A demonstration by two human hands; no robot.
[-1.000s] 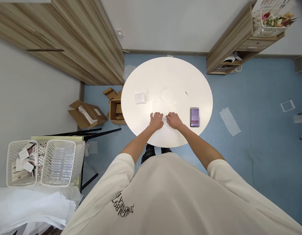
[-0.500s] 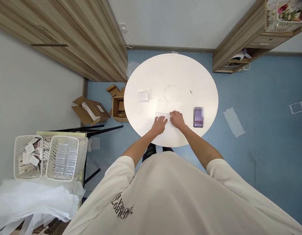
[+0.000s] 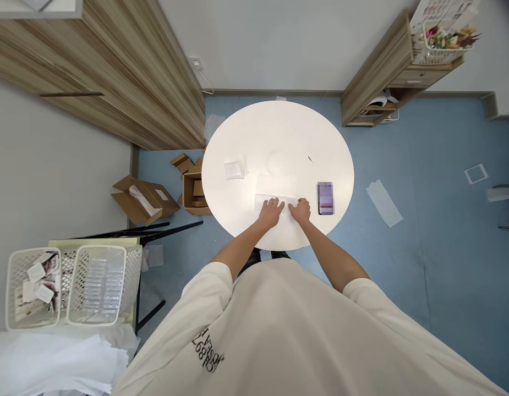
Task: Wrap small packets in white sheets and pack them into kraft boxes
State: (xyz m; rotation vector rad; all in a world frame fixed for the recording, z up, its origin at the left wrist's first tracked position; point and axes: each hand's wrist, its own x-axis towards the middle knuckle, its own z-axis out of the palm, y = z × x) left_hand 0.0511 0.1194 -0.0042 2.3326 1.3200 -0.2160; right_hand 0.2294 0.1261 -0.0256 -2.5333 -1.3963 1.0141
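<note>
A thin white sheet (image 3: 275,182) lies near the front of the round white table (image 3: 279,121), its near part folded over into a band. My left hand (image 3: 271,213) lies on this folded band, fingers stretched forward, with a ring on one finger. At the band's right end, my right hand (image 3: 300,210) is curled with the thumb toward the left hand, closed on the sheet's edge. A small white packet (image 3: 235,169) rests at the table's left side. To the right of my right hand is a phone (image 3: 326,198) with a blurred purple screen.
Left of the table stand open cardboard boxes (image 3: 155,201). Farther left, white plastic baskets (image 3: 96,250) hold cards and clear packages, beside stacked white sheets (image 3: 56,357). A wooden cabinet (image 3: 155,71) stands behind left. A white strip (image 3: 384,203) lies on the blue floor.
My right hand has moved slightly right along the sheet and its fingers have curled in. The hands are a little farther apart, with more of the folded band showing. The view has shifted.
</note>
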